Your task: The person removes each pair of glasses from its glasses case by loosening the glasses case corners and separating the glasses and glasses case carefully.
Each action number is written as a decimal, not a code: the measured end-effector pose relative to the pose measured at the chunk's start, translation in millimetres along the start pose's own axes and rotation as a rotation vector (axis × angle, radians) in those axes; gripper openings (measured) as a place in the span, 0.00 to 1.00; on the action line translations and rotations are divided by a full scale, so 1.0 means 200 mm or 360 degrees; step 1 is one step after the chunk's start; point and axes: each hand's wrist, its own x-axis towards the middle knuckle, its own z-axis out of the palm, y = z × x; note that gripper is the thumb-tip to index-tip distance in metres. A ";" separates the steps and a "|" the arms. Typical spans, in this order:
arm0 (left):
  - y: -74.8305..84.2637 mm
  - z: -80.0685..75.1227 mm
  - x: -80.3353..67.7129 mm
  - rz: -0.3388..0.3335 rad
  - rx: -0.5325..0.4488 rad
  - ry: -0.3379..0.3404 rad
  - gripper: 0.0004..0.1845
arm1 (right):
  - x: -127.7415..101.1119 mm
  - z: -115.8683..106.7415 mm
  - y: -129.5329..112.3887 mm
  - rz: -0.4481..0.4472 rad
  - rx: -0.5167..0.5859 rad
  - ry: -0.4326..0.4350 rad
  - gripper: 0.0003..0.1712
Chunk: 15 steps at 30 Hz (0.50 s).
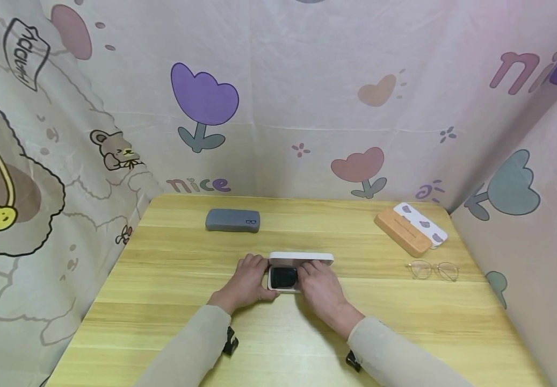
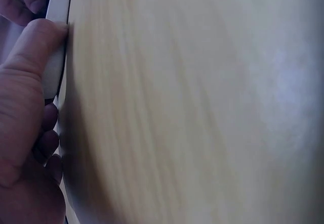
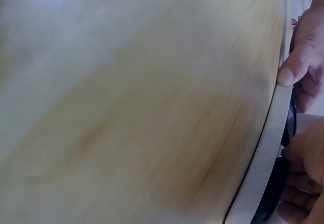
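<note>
A white glasses case (image 1: 301, 256) lies with its lid raised at the middle of the table. Inside it sits a pair of dark sunglasses (image 1: 283, 277), one lens showing in the head view. My left hand (image 1: 245, 284) grips the case's left end, thumb along the front wall and fingers behind. The right hand (image 1: 323, 289) reaches into the right half, its curled fingers pinching the sunglasses near the bridge. In the right wrist view the other dark lens (image 3: 273, 188) shows beside those fingers, just behind the front wall (image 3: 266, 148). The fingertips partly cover the frame.
A grey glasses case (image 1: 232, 221) lies at the back left of the wooden table (image 1: 172, 322). At the back right, an orange case (image 1: 403, 232) lies against a white patterned piece (image 1: 425, 224). Thin-framed eyeglasses (image 1: 422, 270) are in front of them. A printed curtain (image 1: 278, 107) surrounds the table.
</note>
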 end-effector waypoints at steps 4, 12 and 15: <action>0.01 -0.01 0.00 -0.0011 -0.0008 0.0003 0.44 | 0.00 -0.01 0.00 -0.0011 0.0004 -0.0001 0.09; 0.01 -0.01 0.00 -0.0003 0.0000 0.0013 0.43 | 0.01 -0.03 -0.01 -0.0003 -0.0019 -0.0001 0.10; 0.01 -0.01 0.00 -0.0001 0.0005 0.0014 0.43 | 0.01 -0.03 -0.01 -0.0001 -0.0018 0.0006 0.10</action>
